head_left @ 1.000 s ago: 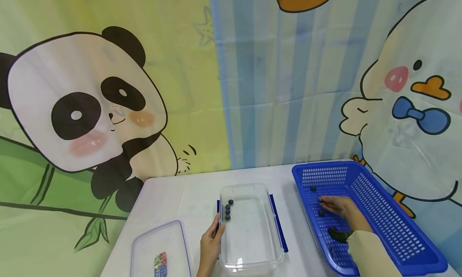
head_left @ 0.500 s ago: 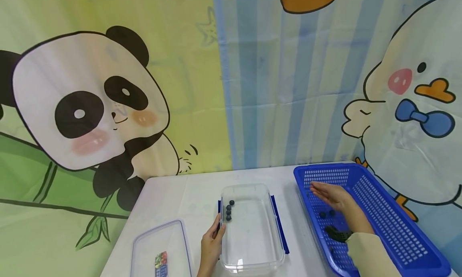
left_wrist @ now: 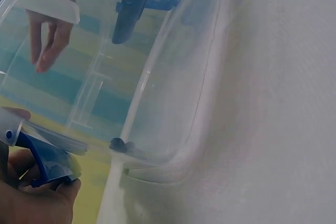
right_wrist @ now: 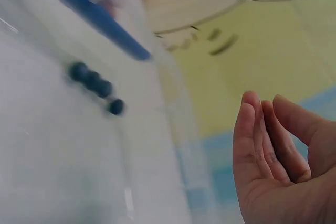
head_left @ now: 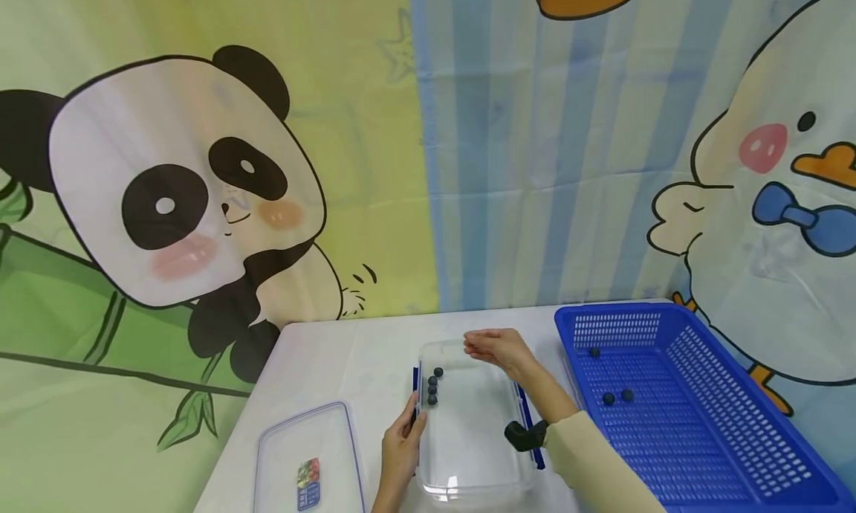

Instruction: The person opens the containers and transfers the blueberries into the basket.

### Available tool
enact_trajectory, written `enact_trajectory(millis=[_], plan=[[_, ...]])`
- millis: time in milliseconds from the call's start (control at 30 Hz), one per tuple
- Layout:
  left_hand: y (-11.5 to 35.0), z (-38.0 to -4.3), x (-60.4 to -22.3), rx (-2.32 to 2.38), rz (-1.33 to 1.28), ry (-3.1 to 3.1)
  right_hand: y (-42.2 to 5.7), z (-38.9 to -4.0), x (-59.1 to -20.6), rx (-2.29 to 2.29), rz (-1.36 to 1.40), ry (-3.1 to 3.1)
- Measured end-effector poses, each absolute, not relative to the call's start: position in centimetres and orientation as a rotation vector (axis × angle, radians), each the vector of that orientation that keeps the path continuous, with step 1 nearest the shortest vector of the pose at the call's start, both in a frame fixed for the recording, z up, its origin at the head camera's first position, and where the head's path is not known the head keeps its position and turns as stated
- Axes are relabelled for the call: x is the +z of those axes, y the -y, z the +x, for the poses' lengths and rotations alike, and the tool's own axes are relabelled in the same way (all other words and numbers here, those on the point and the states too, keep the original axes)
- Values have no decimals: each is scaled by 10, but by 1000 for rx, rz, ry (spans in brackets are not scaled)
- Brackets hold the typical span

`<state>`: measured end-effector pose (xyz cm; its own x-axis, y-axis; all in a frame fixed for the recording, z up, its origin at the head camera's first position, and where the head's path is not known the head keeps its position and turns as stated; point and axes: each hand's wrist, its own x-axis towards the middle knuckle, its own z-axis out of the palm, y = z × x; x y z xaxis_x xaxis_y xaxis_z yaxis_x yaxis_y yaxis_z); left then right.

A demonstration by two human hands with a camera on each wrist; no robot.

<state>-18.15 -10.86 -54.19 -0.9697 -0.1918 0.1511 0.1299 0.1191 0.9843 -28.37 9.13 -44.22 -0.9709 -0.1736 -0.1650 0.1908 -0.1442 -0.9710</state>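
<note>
In the head view my left hand [head_left: 401, 450] grips the left side of a clear plastic food container [head_left: 478, 446]. The left wrist view has its fingers and thumb [left_wrist: 68, 190] at a blue side clasp [left_wrist: 50, 161], which hangs out from the wall. Several dark blueberries [head_left: 432, 389] sit in a short row by the container's left wall. Over the far right corner of the container is my right hand [head_left: 500, 347], fingertips drawn together. It pinches a blueberry picked from the basket; the fingers hide it in the right wrist view.
A blue perforated basket [head_left: 618, 309] stands on the right with three blueberries [head_left: 626, 395] in it. The clear lid [head_left: 287, 439], bearing a printed label, lies at the left on the white table [head_left: 374, 357]. Another blue clasp [head_left: 528, 416] runs along the container's right side.
My right hand has lifted out of the basket with a blueberry and moved left over the container. The left hand keeps its hold. The head view has turned slightly to the right-hand to left shift.
</note>
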Motion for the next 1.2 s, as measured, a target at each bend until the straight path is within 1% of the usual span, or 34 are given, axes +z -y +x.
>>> enact_trajectory(millis=[200,400,567,1033,1200], plan=[[104,-170,-516,-1920,67,2199,-44,-278,-486,-2052,117,-2044],[107,-177,-537,-1955,34,2170,-27,-272,-513,-1920,180,-2141],[108,-181,-549,-1977,25,2145,-24,-272,-521,-1898,186,-2160],[109,-182,-550,-1982,20,2126,-19,-278,-540,-1833,304,-2179],[110,-184,-550,-1991,16,2113,-16,-280,-540,-1814,321,-2174]])
